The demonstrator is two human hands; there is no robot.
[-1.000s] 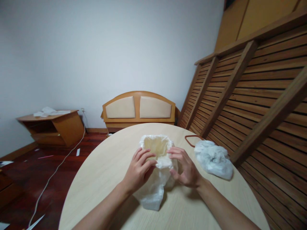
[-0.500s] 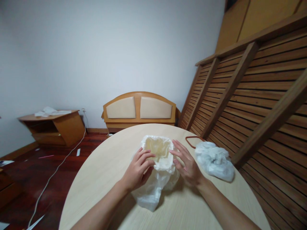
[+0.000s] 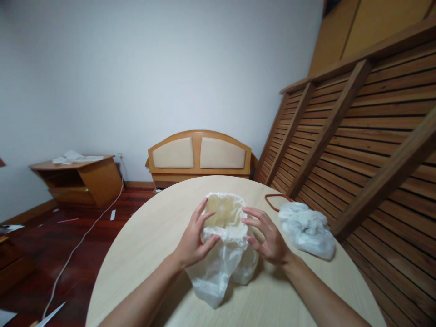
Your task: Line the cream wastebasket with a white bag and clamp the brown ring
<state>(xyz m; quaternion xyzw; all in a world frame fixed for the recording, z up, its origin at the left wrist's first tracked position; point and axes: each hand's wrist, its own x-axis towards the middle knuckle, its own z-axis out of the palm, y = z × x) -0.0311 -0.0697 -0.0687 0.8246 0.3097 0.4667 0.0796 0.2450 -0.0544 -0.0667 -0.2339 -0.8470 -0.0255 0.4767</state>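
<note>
Reaching in over the near half of the round pale-wood table, the person's two bare hands stand on either side of a white plastic bag set near the middle of that table. The bag's loose part hangs in a crumpled fold toward the table's near edge. Its gathered top is turned over the mouth of a yellowish, see-through container, which gapes upward at the table's middle. The left hand is nearer the table's left side, its fingers fanned apart and the thumb well away from them along the bag's near rim, clenching nothing. The right hand, toward the table's right side, has bent fingers with their tips at the bag's rim and its thumb lower down; whether they pinch the plastic, I cannot tell. On the table's right side lies a bunched white plastic bundle, and just beyond it, by the table's far right edge, a reddish-brown loop. A slatted wooden panel leans to the table's right. On the floor left of the table runs a pale cable. Beyond the table's far left are a low wooden cabinet bearing white sheets and, directly behind the table, a padded headboard.
</note>
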